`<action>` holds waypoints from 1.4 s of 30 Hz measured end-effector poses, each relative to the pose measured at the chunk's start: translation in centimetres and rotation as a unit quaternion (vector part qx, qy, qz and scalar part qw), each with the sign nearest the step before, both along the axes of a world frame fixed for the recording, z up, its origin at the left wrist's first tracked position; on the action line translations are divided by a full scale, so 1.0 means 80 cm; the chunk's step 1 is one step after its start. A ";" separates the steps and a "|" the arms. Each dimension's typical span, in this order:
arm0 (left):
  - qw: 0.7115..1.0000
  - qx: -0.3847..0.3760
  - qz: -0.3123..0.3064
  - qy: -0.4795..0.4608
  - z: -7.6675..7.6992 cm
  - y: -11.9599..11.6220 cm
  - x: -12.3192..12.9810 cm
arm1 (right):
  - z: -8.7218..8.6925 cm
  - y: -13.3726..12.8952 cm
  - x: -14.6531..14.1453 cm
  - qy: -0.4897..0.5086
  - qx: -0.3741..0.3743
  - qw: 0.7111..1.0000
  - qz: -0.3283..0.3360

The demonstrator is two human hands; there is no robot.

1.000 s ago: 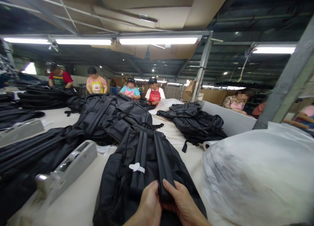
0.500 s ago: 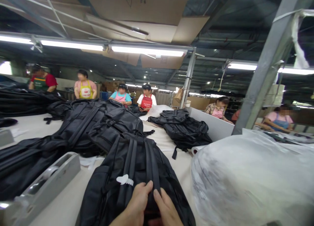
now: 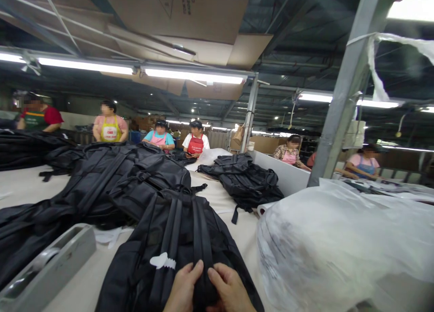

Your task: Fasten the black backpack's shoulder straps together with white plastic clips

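A black backpack (image 3: 124,262) lies in front of me with its strap side up. My left hand (image 3: 185,286) is closed on the left edge of its right shoulder strap (image 3: 202,233), thumb on top. From the other edge, my right hand (image 3: 229,287) grips the same strap, its thumb also on top. The lower end of the strap and the fingers beneath are hidden. White tape or a paper strip (image 3: 163,261) is wrapped around the other shoulder strap, left of my hands.
A grey tape dispenser (image 3: 64,257) stands at the left. Several black backpacks (image 3: 105,181) are heaped beyond, with more (image 3: 246,178) farther right. A large translucent plastic bag (image 3: 339,244) bulges at the right, near a metal post (image 3: 342,95). Several people work in the background.
The view has turned slightly to the right, so most things sit farther left. Both hands stay on the strap; my right thumb is now more bent.
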State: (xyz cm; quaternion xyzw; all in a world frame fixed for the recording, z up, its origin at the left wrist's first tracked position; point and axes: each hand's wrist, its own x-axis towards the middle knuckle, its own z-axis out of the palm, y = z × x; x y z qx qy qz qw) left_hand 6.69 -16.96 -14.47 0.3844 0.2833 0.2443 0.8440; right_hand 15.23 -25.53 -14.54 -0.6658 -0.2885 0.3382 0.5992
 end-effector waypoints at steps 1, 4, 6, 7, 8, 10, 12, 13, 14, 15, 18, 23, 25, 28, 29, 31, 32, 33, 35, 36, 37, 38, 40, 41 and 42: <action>1.000 0.000 -0.009 0.004 0.001 -0.001 0.000 | 0.000 0.000 0.000 -0.011 0.002 1.000 -0.008; 0.999 -0.005 -0.024 0.026 -0.001 -0.002 0.001 | 0.000 -0.003 0.004 -0.030 0.011 0.999 -0.012; 0.999 -0.017 -0.028 0.041 -0.005 -0.001 0.003 | 0.001 -0.006 0.006 -0.037 0.019 0.999 -0.006; 0.999 -0.018 -0.029 0.042 -0.007 0.000 0.003 | 0.002 -0.007 0.007 -0.041 0.023 0.999 -0.004; 0.999 -0.015 -0.029 0.040 -0.009 0.000 0.003 | 0.003 -0.007 0.007 -0.044 0.023 0.999 -0.002; 0.999 -0.001 -0.013 0.030 -0.013 0.001 0.002 | 0.007 -0.008 0.005 -0.043 0.017 0.999 0.007; 1.000 0.017 0.016 0.020 -0.016 0.001 0.001 | 0.011 -0.009 0.004 -0.037 0.013 0.999 0.021; 0.999 0.026 0.027 0.018 -0.018 0.002 0.001 | 0.012 -0.009 0.004 -0.033 0.013 0.999 0.026; 0.999 0.035 0.038 0.016 -0.020 0.002 0.001 | 0.013 -0.009 0.004 -0.027 0.015 0.999 0.029; 0.998 0.042 0.046 0.014 -0.021 0.002 0.001 | 0.014 -0.010 0.005 -0.018 0.015 0.999 0.028; 0.998 0.047 0.050 0.010 -0.023 0.003 0.001 | 0.013 -0.012 0.010 0.036 0.010 0.999 0.025; 0.999 0.041 0.034 0.012 -0.026 0.005 0.006 | 0.014 -0.017 0.009 0.100 0.024 0.993 0.052; 0.998 0.039 0.053 0.013 -0.028 0.006 0.007 | 0.020 -0.021 0.005 0.092 0.023 0.994 0.050; 0.999 0.022 0.047 0.011 -0.021 0.005 0.001 | 0.046 -0.031 0.004 0.061 -0.019 0.996 0.069; 0.999 0.011 0.031 0.008 -0.016 0.004 -0.002 | 0.059 -0.036 0.008 0.048 -0.034 0.996 0.071; 1.000 -0.010 0.008 0.002 -0.004 0.001 -0.008 | 0.089 -0.045 0.025 0.018 -0.046 0.997 0.051; 1.000 -0.020 0.007 0.002 0.003 -0.001 -0.010 | 0.104 -0.050 0.038 -0.004 -0.039 0.999 0.031; 0.999 -0.032 0.013 0.006 0.009 -0.003 -0.012 | 0.117 -0.054 0.052 -0.034 -0.028 0.999 0.009; 0.998 -0.051 0.031 0.018 0.019 -0.006 -0.012 | 0.135 -0.059 0.079 -0.113 -0.012 0.993 -0.031; 0.997 -0.057 0.038 0.024 0.023 -0.007 -0.012 | 0.139 -0.061 0.090 -0.155 -0.013 0.987 -0.037; 0.997 -0.060 0.041 0.028 0.026 -0.008 -0.011 | 0.139 -0.062 0.097 -0.197 -0.021 0.980 -0.030; 0.997 -0.059 0.044 0.031 0.028 -0.009 -0.010 | 0.136 -0.062 0.102 -0.233 -0.035 0.972 -0.012; 0.997 -0.056 0.047 0.027 0.030 -0.010 -0.010 | 0.122 -0.058 0.102 -0.275 -0.068 0.958 0.032; 0.997 -0.057 0.047 0.025 0.031 -0.010 -0.010 | 0.113 -0.055 0.100 -0.280 -0.078 0.955 0.050; 0.997 -0.059 0.047 0.021 0.031 -0.010 -0.010 | 0.105 -0.050 0.097 -0.273 -0.081 0.956 0.065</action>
